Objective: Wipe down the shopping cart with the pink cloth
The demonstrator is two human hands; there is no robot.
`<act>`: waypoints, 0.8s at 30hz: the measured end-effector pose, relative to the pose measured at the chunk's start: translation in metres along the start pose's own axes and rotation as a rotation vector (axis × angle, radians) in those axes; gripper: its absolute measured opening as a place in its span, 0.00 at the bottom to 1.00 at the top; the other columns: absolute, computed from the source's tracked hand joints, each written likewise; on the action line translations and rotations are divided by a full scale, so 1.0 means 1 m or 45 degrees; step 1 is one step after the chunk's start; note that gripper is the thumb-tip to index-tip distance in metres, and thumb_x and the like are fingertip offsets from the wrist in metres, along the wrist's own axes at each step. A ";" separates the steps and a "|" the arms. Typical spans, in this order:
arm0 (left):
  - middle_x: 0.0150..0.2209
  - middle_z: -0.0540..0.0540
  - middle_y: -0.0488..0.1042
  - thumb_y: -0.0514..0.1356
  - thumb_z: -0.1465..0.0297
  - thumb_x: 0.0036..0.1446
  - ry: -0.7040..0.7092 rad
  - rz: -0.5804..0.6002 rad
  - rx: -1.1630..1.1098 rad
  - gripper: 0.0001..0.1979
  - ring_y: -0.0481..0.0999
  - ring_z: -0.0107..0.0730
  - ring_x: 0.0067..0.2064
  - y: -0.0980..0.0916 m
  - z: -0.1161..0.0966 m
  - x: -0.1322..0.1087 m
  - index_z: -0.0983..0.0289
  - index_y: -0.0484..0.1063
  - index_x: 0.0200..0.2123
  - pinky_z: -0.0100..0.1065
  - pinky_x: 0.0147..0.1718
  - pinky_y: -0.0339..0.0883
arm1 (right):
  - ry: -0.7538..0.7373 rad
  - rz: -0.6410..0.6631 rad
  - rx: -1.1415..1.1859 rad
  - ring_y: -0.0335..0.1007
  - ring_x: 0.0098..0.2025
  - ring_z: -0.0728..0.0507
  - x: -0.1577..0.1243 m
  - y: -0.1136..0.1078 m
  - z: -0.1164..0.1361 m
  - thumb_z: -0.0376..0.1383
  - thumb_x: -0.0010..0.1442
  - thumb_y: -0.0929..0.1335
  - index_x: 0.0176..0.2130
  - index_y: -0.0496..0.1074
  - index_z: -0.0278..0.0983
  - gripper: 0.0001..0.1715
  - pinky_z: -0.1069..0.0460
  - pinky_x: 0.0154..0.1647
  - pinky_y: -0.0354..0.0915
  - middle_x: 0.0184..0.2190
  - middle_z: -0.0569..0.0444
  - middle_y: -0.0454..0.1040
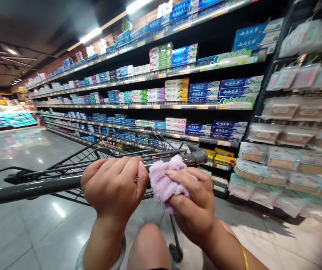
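Note:
A shopping cart's dark handlebar (31, 188) crosses the view from the left edge to the middle right. My left hand (116, 183) is wrapped round the bar near its middle. Just to the right, my right hand (194, 202) grips a crumpled light purple cloth (168, 178), which lies against the bar. The cloth's left side is beside my left thumb. Beyond the handle, the cart's black wire basket (133, 142) points ahead and leftward.
Long shelves (146, 75) of boxed goods run along the far side. Hanging packets (298, 135) fill a rack on the right. One cart wheel (176, 252) stands on the tiled floor (17, 228) near my knee. A lit display (7, 119) is far left.

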State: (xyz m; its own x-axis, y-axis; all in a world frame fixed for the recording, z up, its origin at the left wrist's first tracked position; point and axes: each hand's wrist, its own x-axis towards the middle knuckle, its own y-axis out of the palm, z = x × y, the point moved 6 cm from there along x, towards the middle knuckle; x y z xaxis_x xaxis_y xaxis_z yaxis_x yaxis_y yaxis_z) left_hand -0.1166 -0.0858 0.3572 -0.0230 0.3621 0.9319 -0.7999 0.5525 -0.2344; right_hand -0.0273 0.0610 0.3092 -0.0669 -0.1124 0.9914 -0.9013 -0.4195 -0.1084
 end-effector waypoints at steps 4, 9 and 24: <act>0.27 0.49 0.80 0.61 0.70 0.56 0.031 -0.029 -0.015 0.01 0.76 0.39 0.29 -0.001 0.007 -0.003 0.58 0.73 0.32 0.43 0.35 0.61 | 0.140 -0.186 -0.053 0.70 0.51 0.38 0.002 -0.020 -0.017 0.29 0.58 0.72 0.37 0.75 0.41 0.08 0.38 0.53 0.69 0.52 0.51 0.75; 0.27 0.49 0.80 0.61 0.71 0.55 0.043 -0.091 -0.008 0.03 0.77 0.40 0.29 -0.002 0.019 -0.008 0.58 0.73 0.34 0.43 0.33 0.62 | 0.163 -0.181 0.020 0.71 0.51 0.38 0.006 -0.030 -0.030 0.29 0.59 0.72 0.37 0.74 0.41 0.07 0.39 0.53 0.70 0.51 0.50 0.74; 0.56 0.48 0.78 0.58 0.69 0.60 -0.194 0.003 -0.056 0.23 0.79 0.52 0.54 -0.011 0.029 -0.016 0.50 0.73 0.58 0.66 0.65 0.53 | 0.614 -0.236 0.427 0.75 0.51 0.42 -0.008 0.024 -0.067 0.26 0.56 0.68 0.40 0.75 0.42 0.14 0.45 0.54 0.71 0.46 0.51 0.76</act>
State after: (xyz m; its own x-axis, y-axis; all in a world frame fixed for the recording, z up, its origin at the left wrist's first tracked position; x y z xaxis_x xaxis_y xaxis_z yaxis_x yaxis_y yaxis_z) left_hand -0.1242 -0.1193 0.3533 -0.1183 0.2475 0.9616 -0.7726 0.5854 -0.2457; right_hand -0.0767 0.1122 0.3036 -0.1789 0.3768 0.9089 -0.7379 -0.6624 0.1294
